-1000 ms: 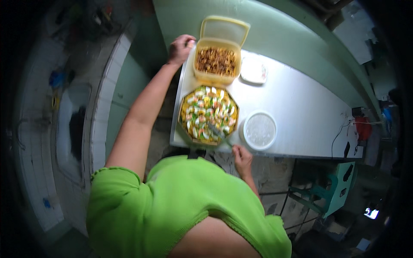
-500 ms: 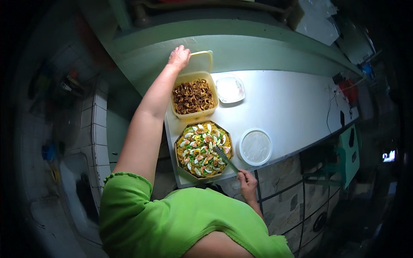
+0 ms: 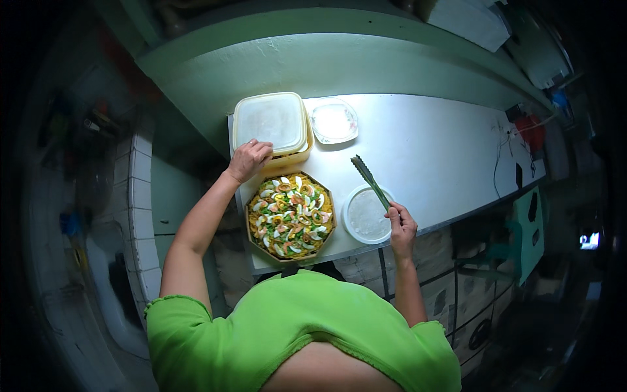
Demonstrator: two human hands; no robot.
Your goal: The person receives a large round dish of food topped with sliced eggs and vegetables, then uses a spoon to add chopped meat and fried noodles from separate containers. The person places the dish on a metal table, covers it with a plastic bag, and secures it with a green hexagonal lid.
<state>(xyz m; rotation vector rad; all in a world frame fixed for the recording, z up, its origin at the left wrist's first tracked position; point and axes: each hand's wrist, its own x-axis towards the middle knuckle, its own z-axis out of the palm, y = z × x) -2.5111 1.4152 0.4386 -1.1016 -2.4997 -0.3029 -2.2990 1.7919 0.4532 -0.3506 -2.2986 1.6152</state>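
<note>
My left hand (image 3: 252, 159) grips the near edge of a pale translucent lid (image 3: 269, 121). That lid sits over the square yellowish plastic container (image 3: 298, 157), tilted a little, with a gap at the near side. The brown fried pieces inside are almost wholly hidden. My right hand (image 3: 401, 225) is closed round dark green tongs (image 3: 368, 175), their toothed tips raised away from me over a round white tub (image 3: 353, 234). Just nearer than the container lies an octagonal tray (image 3: 247, 225) of yellow noodles (image 3: 266, 190), topped with egg slices, shrimp and chopped greens.
A white squarish dish (image 3: 334, 124) stands right of the container. The white table (image 3: 444, 157) backs onto a green wall (image 3: 281, 65). Cords and a red item (image 3: 528, 127) lie at its far right, beyond which stands a green stool (image 3: 529, 235). A tiled sink counter (image 3: 140, 215) is at left.
The lid has come down from standing upright behind the container to lying over it, with my left hand now at its near edge. The tongs have lifted off the noodles and swung right.
</note>
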